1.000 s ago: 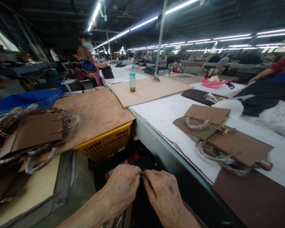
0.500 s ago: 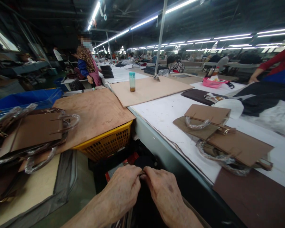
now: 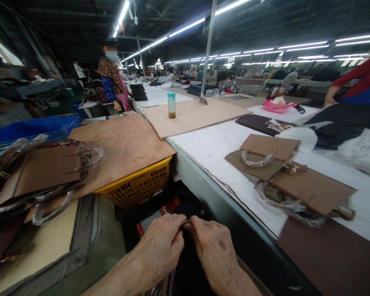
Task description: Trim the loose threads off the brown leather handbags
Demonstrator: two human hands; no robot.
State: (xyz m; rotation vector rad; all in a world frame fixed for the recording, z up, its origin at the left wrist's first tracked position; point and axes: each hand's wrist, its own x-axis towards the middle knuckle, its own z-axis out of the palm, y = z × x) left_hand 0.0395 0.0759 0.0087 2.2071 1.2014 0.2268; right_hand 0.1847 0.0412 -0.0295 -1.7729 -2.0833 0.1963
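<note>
- Brown, thin and mostly hidden, a narrow piece (image 3: pixel 184 224) sits at lower centre; I watch the left hand (image 3: pixel 163 241) and right hand (image 3: pixel 214 244) pinch it, fingers curled.
- Smooth tan bags (image 3: pixel 315 190) lie flat at right, their curved handles (image 3: pixel 256 160) wrapped in crinkled clear plastic.
- I see piled bags (image 3: pixel 46 172) at left.
- Left of centre, a grainy board (image 3: pixel 120 142) lies over a yellow lattice basket (image 3: pixel 138 179).
- Translucent bottle (image 3: pixel 172 107) upright, upper centre.

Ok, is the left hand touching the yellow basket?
Apart: in the head view, a dark gap shows between the left hand and the yellow basket.
</note>
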